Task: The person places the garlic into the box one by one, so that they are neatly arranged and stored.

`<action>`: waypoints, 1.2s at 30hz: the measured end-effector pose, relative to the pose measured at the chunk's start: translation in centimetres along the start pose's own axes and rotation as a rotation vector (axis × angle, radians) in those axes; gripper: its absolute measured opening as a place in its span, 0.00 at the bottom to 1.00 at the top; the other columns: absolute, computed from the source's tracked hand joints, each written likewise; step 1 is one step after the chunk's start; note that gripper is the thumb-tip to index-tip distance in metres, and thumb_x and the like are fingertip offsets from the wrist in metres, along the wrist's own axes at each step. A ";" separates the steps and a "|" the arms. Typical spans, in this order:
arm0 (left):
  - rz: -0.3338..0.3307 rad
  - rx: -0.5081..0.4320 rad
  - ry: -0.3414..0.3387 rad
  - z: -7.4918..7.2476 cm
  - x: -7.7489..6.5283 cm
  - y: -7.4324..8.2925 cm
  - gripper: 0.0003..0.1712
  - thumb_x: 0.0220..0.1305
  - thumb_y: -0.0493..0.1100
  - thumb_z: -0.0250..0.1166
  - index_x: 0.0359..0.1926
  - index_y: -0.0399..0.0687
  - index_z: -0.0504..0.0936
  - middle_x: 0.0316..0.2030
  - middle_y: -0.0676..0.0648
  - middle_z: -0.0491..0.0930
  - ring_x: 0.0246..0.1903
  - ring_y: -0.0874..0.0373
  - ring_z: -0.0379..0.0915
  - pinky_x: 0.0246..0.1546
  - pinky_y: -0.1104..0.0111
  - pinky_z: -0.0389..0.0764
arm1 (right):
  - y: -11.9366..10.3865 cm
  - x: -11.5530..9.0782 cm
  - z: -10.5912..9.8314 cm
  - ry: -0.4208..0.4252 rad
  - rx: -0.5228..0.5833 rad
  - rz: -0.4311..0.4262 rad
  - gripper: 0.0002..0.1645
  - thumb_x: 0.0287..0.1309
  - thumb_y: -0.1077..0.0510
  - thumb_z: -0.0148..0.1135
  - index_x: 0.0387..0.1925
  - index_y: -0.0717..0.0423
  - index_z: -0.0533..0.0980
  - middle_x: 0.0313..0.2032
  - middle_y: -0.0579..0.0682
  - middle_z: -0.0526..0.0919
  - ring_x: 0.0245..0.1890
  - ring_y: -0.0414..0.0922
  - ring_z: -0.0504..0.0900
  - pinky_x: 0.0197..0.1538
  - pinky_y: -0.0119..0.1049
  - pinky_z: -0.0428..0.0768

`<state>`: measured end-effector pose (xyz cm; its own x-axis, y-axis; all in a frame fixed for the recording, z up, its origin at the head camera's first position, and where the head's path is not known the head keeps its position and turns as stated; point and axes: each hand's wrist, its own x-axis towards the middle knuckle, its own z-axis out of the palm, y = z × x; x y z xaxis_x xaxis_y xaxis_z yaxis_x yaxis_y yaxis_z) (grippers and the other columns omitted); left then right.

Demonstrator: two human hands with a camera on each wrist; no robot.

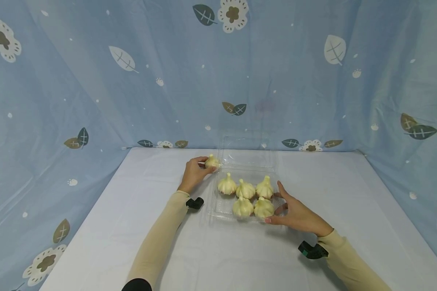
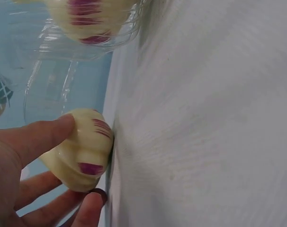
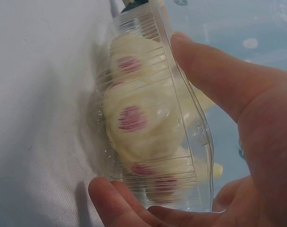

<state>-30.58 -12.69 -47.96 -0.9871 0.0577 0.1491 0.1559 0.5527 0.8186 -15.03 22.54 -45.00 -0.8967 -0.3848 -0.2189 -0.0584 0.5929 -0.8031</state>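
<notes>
My left hand (image 1: 195, 173) pinches a garlic bulb (image 1: 213, 161) between thumb and fingers, at the back left corner of a clear plastic container (image 1: 222, 208). In the left wrist view, purple streaks mark this pale bulb (image 2: 84, 151), close to the white cloth. Several other garlic bulbs (image 1: 245, 189) sit inside the container, stems up, grouped toward its right and front. The right hand (image 1: 295, 214) grips the container's right side. From the right wrist, its thumb (image 3: 205, 66) presses the rim while fingers (image 3: 110, 198) curl round the ribbed wall (image 3: 153, 109).
The container's clear lid (image 1: 245, 157) stands open behind it, toward the back edge. A white cloth (image 1: 131, 226) covers the table. Blue patterned fabric (image 1: 189, 81) hangs behind and at both sides.
</notes>
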 end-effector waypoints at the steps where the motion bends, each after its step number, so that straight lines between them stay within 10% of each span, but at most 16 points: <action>1: 0.001 0.002 0.002 0.0 0.0 0.0 0.31 0.58 0.46 0.78 0.61 0.38 0.83 0.55 0.37 0.86 0.48 0.46 0.87 0.47 0.59 0.87 | 0.0 0.0 0.0 -0.001 0.001 -0.005 0.79 0.57 0.41 0.76 0.82 0.50 0.25 0.78 0.67 0.57 0.49 0.43 0.83 0.37 0.37 0.80; 36: -0.014 0.023 0.131 -5.8 -1.2 0.2 0.33 0.63 0.54 0.74 0.63 0.42 0.82 0.53 0.38 0.87 0.48 0.44 0.86 0.45 0.53 0.86 | 0.2 0.1 0.0 -0.004 0.002 -0.002 0.79 0.57 0.40 0.76 0.82 0.51 0.24 0.78 0.66 0.57 0.50 0.43 0.84 0.38 0.38 0.81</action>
<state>-29.15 -17.43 -44.78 -0.9759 -0.0586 0.2102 0.1399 0.5715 0.8086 -15.14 22.65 -45.16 -0.8947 -0.3888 -0.2200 -0.0589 0.5907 -0.8047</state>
